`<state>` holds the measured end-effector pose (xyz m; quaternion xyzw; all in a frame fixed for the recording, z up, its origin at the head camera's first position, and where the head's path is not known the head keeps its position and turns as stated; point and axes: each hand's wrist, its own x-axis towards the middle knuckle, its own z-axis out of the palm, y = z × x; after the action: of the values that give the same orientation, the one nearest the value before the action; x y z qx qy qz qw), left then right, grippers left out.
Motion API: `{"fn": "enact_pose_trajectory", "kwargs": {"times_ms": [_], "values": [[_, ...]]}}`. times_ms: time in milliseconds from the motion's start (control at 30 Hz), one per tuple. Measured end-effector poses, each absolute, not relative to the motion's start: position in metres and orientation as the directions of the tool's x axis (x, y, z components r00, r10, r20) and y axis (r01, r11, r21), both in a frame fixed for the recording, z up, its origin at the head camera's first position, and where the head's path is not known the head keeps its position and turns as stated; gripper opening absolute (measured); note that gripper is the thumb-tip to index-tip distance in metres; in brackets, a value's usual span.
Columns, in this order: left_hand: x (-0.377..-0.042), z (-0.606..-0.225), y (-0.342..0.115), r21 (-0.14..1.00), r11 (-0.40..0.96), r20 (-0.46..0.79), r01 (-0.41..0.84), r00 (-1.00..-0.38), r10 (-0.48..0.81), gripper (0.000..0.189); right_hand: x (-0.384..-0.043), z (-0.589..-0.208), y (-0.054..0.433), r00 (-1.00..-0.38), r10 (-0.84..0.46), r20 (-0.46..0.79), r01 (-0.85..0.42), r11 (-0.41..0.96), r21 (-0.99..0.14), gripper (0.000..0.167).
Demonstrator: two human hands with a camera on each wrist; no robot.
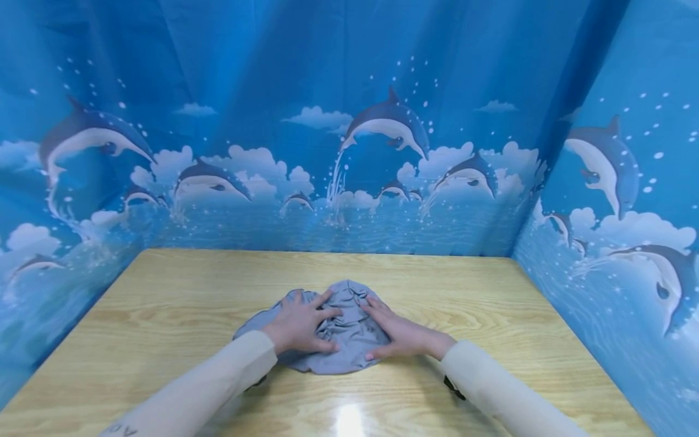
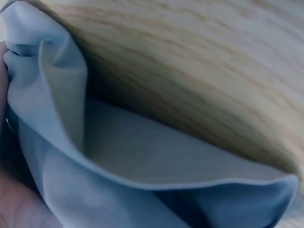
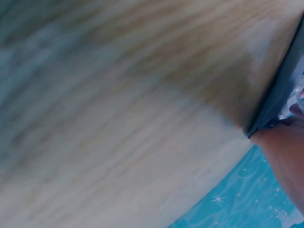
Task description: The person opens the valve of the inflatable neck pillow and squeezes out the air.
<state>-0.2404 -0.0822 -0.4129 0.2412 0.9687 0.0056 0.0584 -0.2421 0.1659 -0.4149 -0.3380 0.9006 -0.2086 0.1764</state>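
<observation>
A crumpled grey cloth [image 1: 349,355] with a wrinkled, bunched middle lies on the wooden table, its outline roughly rounded. Spread fingers of my left hand [image 1: 303,325] rest on its left part. From the other side my right hand [image 1: 403,335] touches the right edge, fingers extended and thumb apart near the front. In the left wrist view the cloth [image 2: 142,156] stands up in loose folds with a thin edge, and a bit of the left hand [image 2: 19,204] shows at the lower left. The right wrist view catches the cloth's dark edge [image 3: 278,90] beside the right hand [image 3: 285,152].
The light wood-grain table [image 1: 464,285] extends around the cloth. Blue curtains [image 1: 262,218] printed with dolphins and clouds hang along its back and both sides. A bright light reflection [image 1: 349,422] shows near the front of the tabletop.
</observation>
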Motion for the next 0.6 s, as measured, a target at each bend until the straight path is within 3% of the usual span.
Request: {"fn": "enact_pose_trajectory", "kwargs": {"times_ms": [367, 600], "values": [[-0.240, -0.412, -0.084, 0.042, 0.881, -0.114, 0.470, -0.874, 0.472, 0.076, -0.247, -0.417, 0.168, -0.696, -0.686, -0.213, -0.548, 0.699, -0.459, 0.088], [-0.242, -0.414, -0.084, 0.055, 0.878, -0.123, 0.475, -0.870, 0.478, 0.076, -0.255, -0.409, 0.177, -0.676, -0.710, -0.198, -0.553, 0.667, -0.500, 0.062]]}}
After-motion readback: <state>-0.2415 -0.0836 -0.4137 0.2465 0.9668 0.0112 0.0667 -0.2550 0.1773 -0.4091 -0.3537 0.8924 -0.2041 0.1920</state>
